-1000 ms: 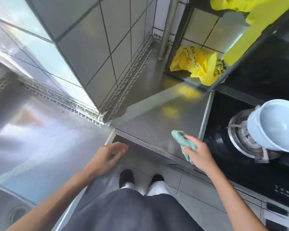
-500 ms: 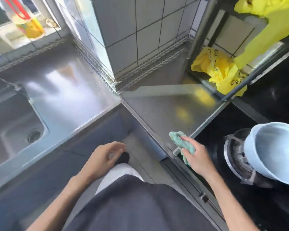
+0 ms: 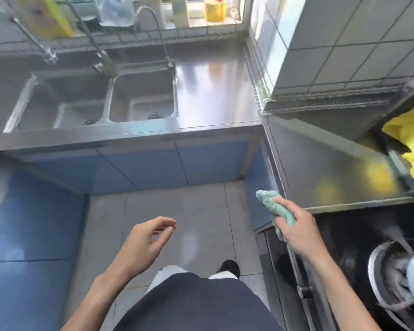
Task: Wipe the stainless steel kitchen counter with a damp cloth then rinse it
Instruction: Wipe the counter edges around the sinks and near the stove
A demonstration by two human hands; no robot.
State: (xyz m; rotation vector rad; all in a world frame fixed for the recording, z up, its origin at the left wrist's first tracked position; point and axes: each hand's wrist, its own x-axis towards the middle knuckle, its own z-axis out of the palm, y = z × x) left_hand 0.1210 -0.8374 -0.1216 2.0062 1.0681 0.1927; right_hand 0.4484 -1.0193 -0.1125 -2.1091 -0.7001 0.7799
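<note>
- The right hand is clenching the cloth at center right of the frame, just off the desk edge, seemingly bound for the sink at upper left.
- The left hand is hanging loose, holding nothing.
- The cloth is looking teal, bunched, nubbly.

Daylight enters through the window at the top and throws pale glare streaks across the steel counter below it. The floor carries a soft sheen. Motion blur smears the whole scene, worst at the right edge around the stove. Wide-angle distortion bends the counter edges.
</note>
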